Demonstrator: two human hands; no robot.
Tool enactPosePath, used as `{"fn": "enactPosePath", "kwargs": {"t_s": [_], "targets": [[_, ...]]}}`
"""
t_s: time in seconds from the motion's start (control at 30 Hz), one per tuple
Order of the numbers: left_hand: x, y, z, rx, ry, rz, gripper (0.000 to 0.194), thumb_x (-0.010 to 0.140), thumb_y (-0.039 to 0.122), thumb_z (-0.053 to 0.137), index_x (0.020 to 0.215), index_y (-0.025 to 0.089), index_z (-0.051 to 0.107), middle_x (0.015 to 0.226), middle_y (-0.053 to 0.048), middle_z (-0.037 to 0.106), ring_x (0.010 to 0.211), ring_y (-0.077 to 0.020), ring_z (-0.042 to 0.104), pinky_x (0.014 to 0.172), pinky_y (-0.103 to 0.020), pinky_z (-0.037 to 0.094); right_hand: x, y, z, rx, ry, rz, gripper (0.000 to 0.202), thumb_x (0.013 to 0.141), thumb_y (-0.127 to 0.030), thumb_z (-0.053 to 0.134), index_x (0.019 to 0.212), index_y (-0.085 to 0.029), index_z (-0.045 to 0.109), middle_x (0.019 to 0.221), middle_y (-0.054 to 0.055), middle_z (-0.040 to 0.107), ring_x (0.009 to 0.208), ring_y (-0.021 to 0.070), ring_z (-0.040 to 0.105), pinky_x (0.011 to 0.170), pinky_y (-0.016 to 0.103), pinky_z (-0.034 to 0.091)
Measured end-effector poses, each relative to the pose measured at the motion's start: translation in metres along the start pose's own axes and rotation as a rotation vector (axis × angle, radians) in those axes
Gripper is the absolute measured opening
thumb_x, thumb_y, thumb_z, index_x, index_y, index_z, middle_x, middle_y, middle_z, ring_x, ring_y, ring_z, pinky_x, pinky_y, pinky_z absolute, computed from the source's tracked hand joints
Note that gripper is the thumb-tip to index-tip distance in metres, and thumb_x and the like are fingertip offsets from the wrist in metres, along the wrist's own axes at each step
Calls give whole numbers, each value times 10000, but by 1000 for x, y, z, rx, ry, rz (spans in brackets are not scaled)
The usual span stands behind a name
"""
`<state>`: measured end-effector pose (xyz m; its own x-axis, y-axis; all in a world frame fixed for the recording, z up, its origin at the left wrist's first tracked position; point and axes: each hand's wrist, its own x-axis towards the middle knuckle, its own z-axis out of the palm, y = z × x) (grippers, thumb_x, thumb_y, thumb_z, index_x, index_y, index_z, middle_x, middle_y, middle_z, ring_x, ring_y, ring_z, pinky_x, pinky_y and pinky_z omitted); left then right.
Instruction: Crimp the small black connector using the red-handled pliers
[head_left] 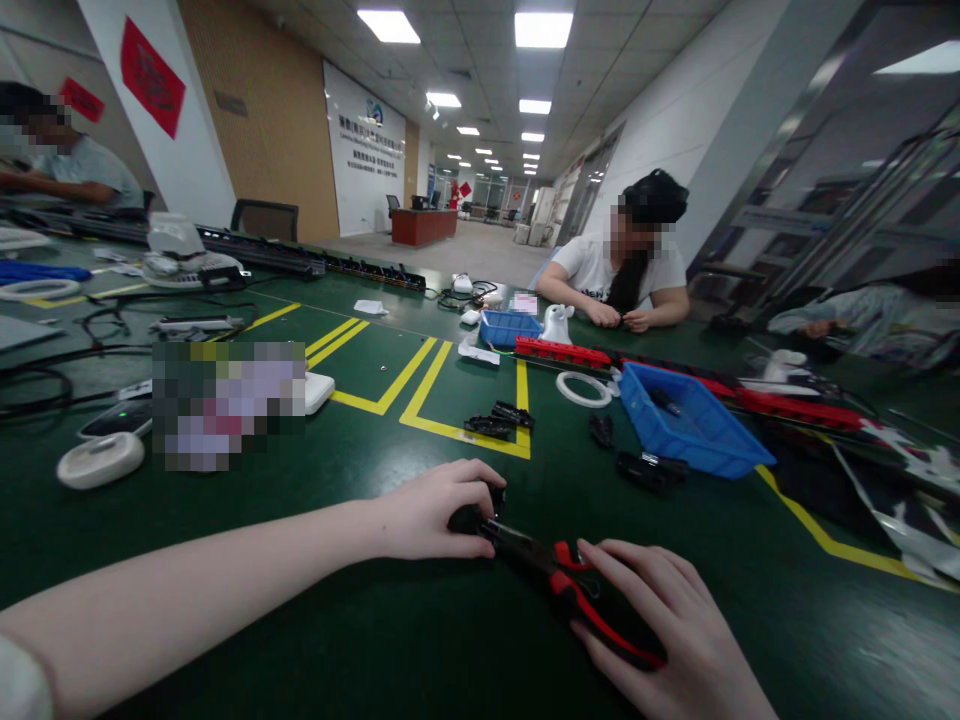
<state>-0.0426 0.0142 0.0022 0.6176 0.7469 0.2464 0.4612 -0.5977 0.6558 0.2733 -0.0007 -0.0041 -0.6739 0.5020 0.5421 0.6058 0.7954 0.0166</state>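
Note:
My left hand [439,510] is closed around a small black part [466,519], holding it just above the green table [337,640]. In my right hand [667,625] are pliers [574,590] with red and black handles, their jaws pointing left. The tips of the pliers meet the black part beside my left fingertips. Further back, several small black pieces [491,427] lie on and inside a yellow-taped outline. More black pieces [651,470] rest near the blue bin.
A blue bin [690,425] stands at the right, with a white ring [583,390] beside it. Another blue tray [510,329] sits further back. White devices [101,460] and cables are at the left. A person [622,260] sits across the table.

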Motion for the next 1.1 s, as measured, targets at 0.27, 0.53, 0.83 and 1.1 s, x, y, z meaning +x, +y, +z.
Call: {"fn": "enactPosePath", "kwargs": {"t_s": [0.27, 0.53, 0.83, 1.1], "targets": [[0, 2, -1, -11, 4, 3, 183, 839, 274, 754, 934, 176, 632, 1385, -98, 536, 1259, -263, 541, 1031, -445, 464, 0, -2, -2, 15, 0, 23, 516, 846, -348, 661, 1349, -271, 572, 1121, 79, 700, 980, 237, 682, 813, 362, 550], [0, 0, -1, -13, -17, 5, 178, 849, 281, 740, 935, 176, 624, 1403, -94, 527, 1265, -264, 538, 1025, -440, 465, -4, -3, 1, 51, -41, 131, 513, 847, -375, 667, 1346, -300, 570, 1155, 64, 685, 1025, 238, 669, 827, 347, 565], [0, 2, -2, 6, -4, 11, 194, 848, 296, 747, 942, 175, 628, 1382, -110, 541, 1247, -274, 552, 1015, -445, 472, -10, 5, 3, 9, -16, 57, 554, 853, -397, 649, 1389, -301, 543, 1161, 74, 684, 1016, 251, 670, 821, 368, 550], [0, 1, 0, 86, 10, 60, 199, 848, 313, 748, 942, 178, 638, 1353, -104, 565, 1211, -264, 573, 971, -416, 503, -8, 6, -1, -51, 8, -36, 552, 872, -357, 633, 1404, -258, 525, 1147, 93, 675, 988, 241, 664, 824, 373, 518]]}}
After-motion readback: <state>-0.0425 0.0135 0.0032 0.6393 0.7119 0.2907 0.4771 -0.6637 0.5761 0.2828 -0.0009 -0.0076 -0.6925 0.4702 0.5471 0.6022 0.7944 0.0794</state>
